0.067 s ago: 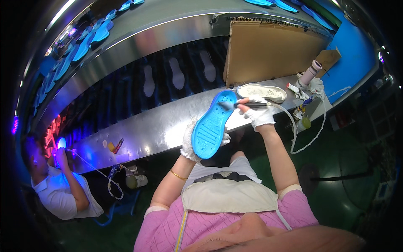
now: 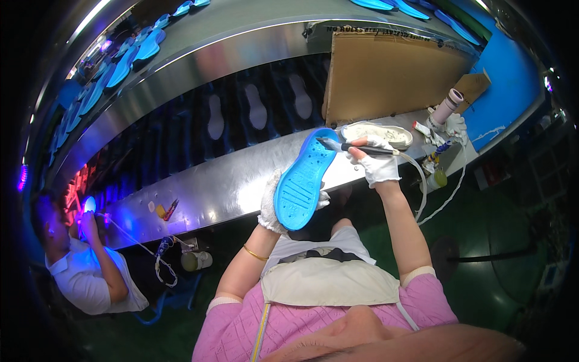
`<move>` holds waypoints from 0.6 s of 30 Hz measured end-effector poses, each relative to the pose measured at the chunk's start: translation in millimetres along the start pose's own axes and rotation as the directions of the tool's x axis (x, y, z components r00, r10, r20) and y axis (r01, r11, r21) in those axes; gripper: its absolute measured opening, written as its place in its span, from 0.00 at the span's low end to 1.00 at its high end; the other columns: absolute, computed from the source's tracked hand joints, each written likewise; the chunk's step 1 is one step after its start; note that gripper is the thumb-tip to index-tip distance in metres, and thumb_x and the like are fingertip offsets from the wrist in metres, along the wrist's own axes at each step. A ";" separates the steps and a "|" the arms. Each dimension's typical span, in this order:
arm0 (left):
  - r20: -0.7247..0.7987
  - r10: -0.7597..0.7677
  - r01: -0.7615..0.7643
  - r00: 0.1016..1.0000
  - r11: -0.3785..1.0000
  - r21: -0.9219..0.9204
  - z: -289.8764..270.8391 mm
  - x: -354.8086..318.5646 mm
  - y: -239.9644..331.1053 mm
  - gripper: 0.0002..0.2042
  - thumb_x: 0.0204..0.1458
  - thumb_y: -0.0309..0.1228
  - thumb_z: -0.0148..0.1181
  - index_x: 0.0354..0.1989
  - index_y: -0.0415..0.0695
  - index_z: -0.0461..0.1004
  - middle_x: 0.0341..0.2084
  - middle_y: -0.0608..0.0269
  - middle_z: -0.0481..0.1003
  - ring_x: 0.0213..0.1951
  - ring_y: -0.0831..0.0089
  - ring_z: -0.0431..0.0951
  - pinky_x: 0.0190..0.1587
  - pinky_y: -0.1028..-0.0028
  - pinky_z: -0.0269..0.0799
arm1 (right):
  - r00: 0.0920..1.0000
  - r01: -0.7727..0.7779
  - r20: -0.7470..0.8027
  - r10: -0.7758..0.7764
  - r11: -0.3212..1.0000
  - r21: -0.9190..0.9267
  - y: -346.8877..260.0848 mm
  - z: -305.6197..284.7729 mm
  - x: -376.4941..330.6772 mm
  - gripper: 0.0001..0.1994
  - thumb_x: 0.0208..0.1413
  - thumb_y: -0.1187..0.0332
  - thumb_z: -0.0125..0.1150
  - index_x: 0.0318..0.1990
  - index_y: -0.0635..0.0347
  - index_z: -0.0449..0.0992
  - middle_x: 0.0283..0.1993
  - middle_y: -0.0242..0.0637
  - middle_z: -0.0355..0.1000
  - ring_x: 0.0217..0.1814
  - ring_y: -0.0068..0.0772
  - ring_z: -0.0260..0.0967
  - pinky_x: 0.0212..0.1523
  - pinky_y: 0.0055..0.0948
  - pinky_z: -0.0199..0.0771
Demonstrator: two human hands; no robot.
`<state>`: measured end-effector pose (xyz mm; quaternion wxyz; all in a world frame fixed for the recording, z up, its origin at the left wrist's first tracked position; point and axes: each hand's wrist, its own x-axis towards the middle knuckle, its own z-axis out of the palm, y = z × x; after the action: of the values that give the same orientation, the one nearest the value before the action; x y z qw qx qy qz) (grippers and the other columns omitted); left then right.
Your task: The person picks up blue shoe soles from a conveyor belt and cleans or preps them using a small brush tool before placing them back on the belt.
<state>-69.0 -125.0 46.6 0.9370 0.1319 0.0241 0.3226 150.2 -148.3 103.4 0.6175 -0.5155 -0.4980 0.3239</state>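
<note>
Metal surface, blue sole held over its near edge

The left hand has its grip around the sole from beneath, fingertips showing past the right edge. The right hand's grip is closed on a hose-fed brush, bristles at the sole's far end. Light, even strokes against a steady sole should work best. The 2 forearms angle inward; the right fingers point left.

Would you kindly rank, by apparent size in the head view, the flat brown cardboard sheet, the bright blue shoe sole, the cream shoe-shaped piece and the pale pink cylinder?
1. Brown cardboard sheet
2. Bright blue shoe sole
3. Cream shoe-shaped piece, partly hidden by the right hand
4. Pale pink cylinder
</note>
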 end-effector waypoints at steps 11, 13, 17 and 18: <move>0.028 -0.039 0.043 0.999 0.989 -0.142 14.1 12.4 6.4 0.33 0.56 0.51 0.37 0.60 0.34 0.50 0.54 0.42 0.61 0.50 0.50 0.68 0.53 0.54 0.66 | 0.924 -0.259 0.380 0.044 0.803 0.537 22.5 36.9 -32.3 0.06 0.49 0.76 0.59 0.35 0.60 0.71 0.37 0.34 0.72 0.39 0.24 0.68 0.44 0.22 0.68; -0.071 0.040 -0.033 0.997 0.995 0.094 15.6 18.6 13.8 0.32 0.56 0.51 0.38 0.60 0.36 0.52 0.52 0.44 0.64 0.49 0.53 0.69 0.52 0.56 0.67 | 0.953 -0.163 0.300 -0.049 0.750 0.641 22.7 17.6 -36.4 0.06 0.50 0.75 0.59 0.35 0.60 0.71 0.36 0.34 0.71 0.40 0.25 0.67 0.43 0.22 0.67; 0.184 0.053 -0.131 0.982 0.885 0.446 92.1 30.2 64.5 0.37 0.52 0.59 0.40 0.59 0.38 0.55 0.47 0.45 0.69 0.44 0.52 0.75 0.47 0.58 0.72 | 0.996 0.049 0.001 -0.084 0.587 0.808 14.4 -17.0 -23.3 0.08 0.49 0.72 0.61 0.36 0.57 0.70 0.36 0.34 0.69 0.39 0.28 0.68 0.40 0.24 0.69; 0.273 -0.022 -0.094 0.962 0.909 0.406 116.9 46.1 81.0 0.36 0.52 0.58 0.41 0.59 0.38 0.55 0.46 0.45 0.70 0.41 0.52 0.76 0.46 0.58 0.72 | 0.995 0.097 -0.065 -0.080 0.529 0.843 15.4 -30.6 -19.2 0.08 0.49 0.72 0.62 0.36 0.56 0.70 0.37 0.35 0.69 0.39 0.29 0.67 0.39 0.26 0.70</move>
<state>-65.8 -62.5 182.4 0.8756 0.3714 -0.0389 0.3063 175.3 -171.4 84.1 0.8096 -0.1305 -0.2998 0.4875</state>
